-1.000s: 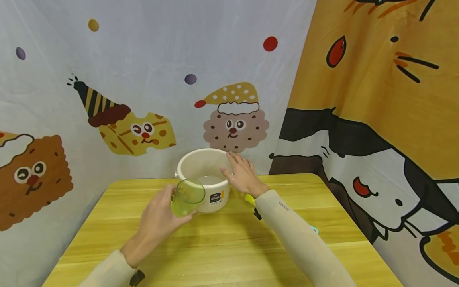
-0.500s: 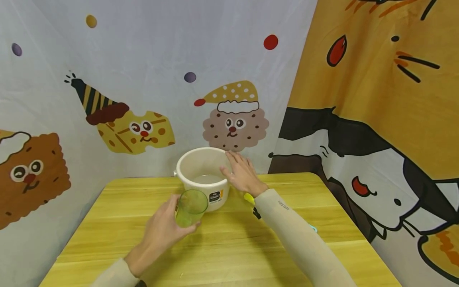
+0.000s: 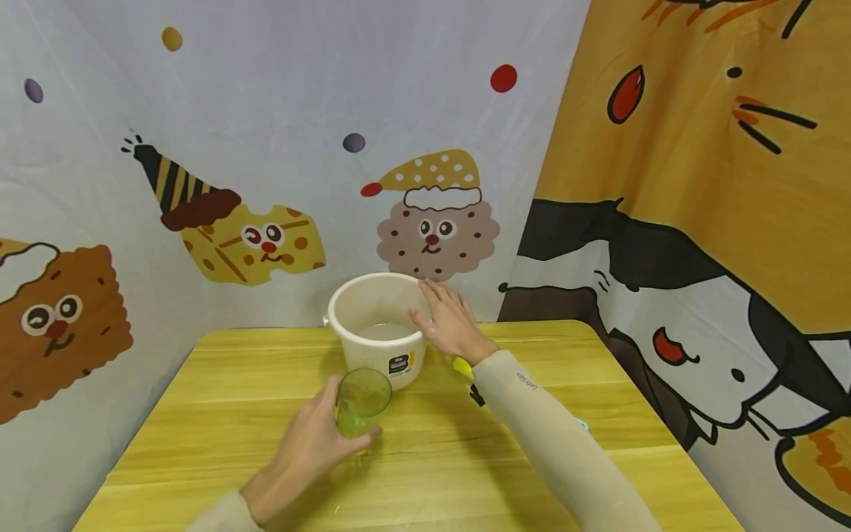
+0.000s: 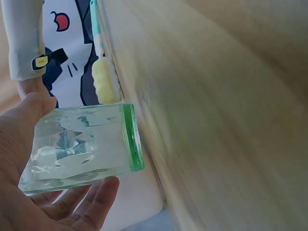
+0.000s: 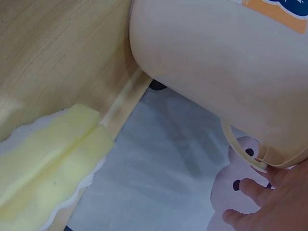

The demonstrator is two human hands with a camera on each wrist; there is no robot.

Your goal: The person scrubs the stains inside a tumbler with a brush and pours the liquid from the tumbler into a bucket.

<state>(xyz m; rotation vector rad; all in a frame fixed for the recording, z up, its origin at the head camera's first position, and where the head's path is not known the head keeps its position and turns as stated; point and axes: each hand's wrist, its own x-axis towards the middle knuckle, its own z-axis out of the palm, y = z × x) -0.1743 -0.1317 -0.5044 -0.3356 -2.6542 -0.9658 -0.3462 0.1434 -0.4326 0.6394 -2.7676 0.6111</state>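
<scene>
My left hand (image 3: 309,443) grips a clear green drinking glass (image 3: 359,423) round its side, its mouth upward, close over the table in front of the bucket. In the left wrist view the glass (image 4: 79,144) lies between thumb and fingers, its thick green base toward the wooden tabletop. A cream plastic bucket (image 3: 368,356) with a dark label stands upright at the back of the table. My right hand (image 3: 453,323) rests with extended fingers on the bucket's right rim. In the right wrist view those fingertips (image 5: 250,187) are by the bucket's handle joint.
A sponge brush with a yellow head (image 4: 105,81) and light blue handle (image 4: 95,24) lies right of the bucket, partly under my right forearm in the head view. Behind the wooden table (image 3: 219,384) hangs a cloth (image 3: 266,96) printed with cartoon figures.
My left hand has brought the glass down and slightly right, from beside the bucket's front rim to lower over the table. The right hand stays on the rim.
</scene>
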